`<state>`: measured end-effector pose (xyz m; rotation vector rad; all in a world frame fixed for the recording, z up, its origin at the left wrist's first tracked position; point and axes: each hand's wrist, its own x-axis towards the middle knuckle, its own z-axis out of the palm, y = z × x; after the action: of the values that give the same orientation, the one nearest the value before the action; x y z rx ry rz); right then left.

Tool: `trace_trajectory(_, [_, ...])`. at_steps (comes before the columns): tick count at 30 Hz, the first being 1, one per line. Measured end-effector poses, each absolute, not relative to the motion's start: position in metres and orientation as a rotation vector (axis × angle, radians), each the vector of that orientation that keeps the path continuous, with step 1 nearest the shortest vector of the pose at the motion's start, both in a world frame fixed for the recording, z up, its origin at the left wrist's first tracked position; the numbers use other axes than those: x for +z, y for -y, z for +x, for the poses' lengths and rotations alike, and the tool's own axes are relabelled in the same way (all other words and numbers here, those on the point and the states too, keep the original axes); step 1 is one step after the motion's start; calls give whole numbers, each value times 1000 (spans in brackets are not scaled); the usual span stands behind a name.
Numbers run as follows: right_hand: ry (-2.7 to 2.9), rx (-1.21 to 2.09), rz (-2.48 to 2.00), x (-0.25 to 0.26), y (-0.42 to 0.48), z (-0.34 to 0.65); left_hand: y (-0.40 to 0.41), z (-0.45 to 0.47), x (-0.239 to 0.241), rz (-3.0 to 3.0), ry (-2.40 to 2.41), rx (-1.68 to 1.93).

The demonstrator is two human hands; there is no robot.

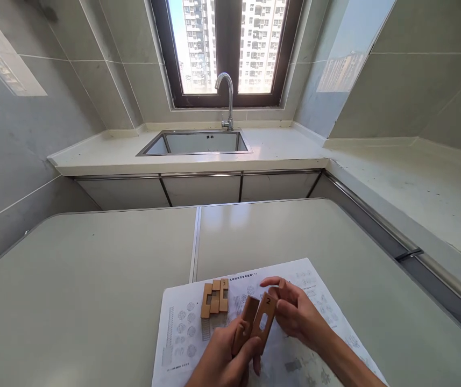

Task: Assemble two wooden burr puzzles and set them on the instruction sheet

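Left hand [224,355] clamped on two notched wooden pieces [254,322] above the instruction sheet [295,290], right hand [295,312] pinched the numbered piece's top, assembled wooden blocks [214,298] lay on the sheet nearby, on the counter [93,279].

Matt wood blocks [254,322]; printed paper sheet [314,301]; glossy table [93,279].

Both hands, left hand [222,357] and right hand [297,317], are bare, forearms unsleeved.

Wooden pieces [255,322] are light tan, 1 has a black 2 on it. Sheet [311,301] is white with grey printed diagrams. Table [85,279] is pale grey-green, window frame [228,48] dark brown.
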<state>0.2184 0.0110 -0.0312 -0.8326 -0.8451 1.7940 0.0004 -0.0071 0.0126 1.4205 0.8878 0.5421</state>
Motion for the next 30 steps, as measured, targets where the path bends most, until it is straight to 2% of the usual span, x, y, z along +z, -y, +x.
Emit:
trace_trajectory(6, [991, 1666, -1077, -32, -7, 216, 7, -2, 5, 1425, -854, 544])
trace_trajectory(12, [853, 1494, -1069, -26, -10, 220, 9, -5, -12, 1120, -854, 705])
trace_trajectory(23, [1069, 1442, -1173, -20, -1, 202, 10, -5, 11, 1255, -799, 605])
trace_trajectory(30, [1168, 1311, -1249, -26, 2, 200, 8, -5, 5, 1232, -841, 634])
